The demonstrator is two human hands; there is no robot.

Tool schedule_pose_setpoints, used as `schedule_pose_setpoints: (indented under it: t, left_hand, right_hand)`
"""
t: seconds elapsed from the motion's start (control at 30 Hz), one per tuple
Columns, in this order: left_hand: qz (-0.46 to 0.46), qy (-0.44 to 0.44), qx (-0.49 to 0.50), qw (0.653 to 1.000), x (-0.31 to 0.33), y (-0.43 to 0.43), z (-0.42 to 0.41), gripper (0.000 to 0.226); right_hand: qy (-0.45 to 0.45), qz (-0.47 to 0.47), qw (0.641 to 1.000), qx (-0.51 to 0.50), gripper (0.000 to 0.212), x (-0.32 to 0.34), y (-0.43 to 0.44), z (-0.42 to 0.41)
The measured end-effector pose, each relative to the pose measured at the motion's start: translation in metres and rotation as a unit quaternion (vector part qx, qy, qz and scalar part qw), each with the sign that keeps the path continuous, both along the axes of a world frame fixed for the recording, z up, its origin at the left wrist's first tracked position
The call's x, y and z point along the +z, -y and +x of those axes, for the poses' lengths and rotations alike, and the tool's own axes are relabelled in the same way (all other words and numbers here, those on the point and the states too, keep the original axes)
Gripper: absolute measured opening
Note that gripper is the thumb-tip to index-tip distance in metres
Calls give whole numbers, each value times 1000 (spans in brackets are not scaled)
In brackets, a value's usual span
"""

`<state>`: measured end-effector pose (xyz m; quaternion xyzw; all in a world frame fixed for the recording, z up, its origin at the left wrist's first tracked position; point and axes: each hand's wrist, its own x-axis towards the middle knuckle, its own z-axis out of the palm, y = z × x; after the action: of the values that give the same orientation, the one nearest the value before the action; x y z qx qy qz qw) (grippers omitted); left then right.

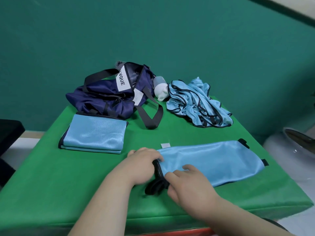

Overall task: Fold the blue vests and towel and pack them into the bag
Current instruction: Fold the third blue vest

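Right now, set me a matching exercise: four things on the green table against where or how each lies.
1 navy bag
2 folded vest
3 crumpled vests
4 long vest

a heaped, far right
b held by left hand and right hand, near edge
c far left, straps loose
d flat, just in front of the bag

Pairs: 1-c, 2-d, 3-a, 4-b

A white panel on the navy bag, well beyond the fingers, is showing black capitals "LVQUE" running sideways; any earlier letters cannot be told. A smaller white tag beside it is carrying print too small to read.
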<state>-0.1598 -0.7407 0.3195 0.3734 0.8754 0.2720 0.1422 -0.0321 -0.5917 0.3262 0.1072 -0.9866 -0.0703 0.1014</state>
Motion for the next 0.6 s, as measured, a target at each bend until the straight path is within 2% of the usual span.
schedule_pose_setpoints:
  t: [0.07, 0.13, 0.2, 0.33, 0.4, 0.5, 0.57, 0.6]
  left_hand:
    - [17, 41, 17, 999, -1, 4, -2, 64]
    - [57, 109, 32, 992, 1, 9, -5, 50]
    - [99, 159, 31, 982, 8, 14, -3, 40]
    - [194, 169, -6, 966, 17, 15, 5, 34]
    - [274, 193, -43, 941, 18, 12, 10, 42]
    - [375, 257, -44, 889, 15, 3, 18, 62]
    - [384, 266, -44, 883, 13, -7, 23, 69]
    - [373, 255, -43, 891, 12, -12, 25, 73]
  right_hand:
    - [-9, -80, 993, -84, 10, 16, 0, 1]
    - [26, -210, 961, -177, 8, 36, -5, 1]
    - [14, -318, 928, -194, 5, 52, -12, -1]
    - [-29, -468, 854, -224, 20, 82, -33, -8]
    - [-33, -534, 814, -225, 12, 95, -44, -8]
    - [-59, -597, 771, -213, 26, 110, -57, -6]
    - [-64, -629, 747, -205, 26, 118, -62, -4]
    - [-59, -646, 735, -196, 26, 122, -65, -2]
